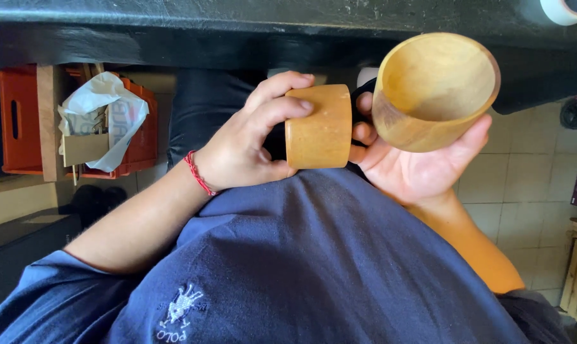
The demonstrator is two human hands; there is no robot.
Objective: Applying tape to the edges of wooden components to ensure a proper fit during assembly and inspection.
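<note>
While they are kept close to the blue shirt, just under the black worktop, two wooden cups are held. The small cup, smooth and round, is gripped sideways by the closed fingers of the left hand. The bigger cup is cradled by the right hand, whose fingers are curled under it, so its hollow inside is shown.

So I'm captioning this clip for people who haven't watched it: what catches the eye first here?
Two wooden cups, held in front of a dark counter edge. The right hand cradles an open wooden cup, its hollow facing the camera; the left hand, with a red thread bracelet, grips a second wooden cup beside it. Far left, crumpled paper sits in an orange crate.
</note>
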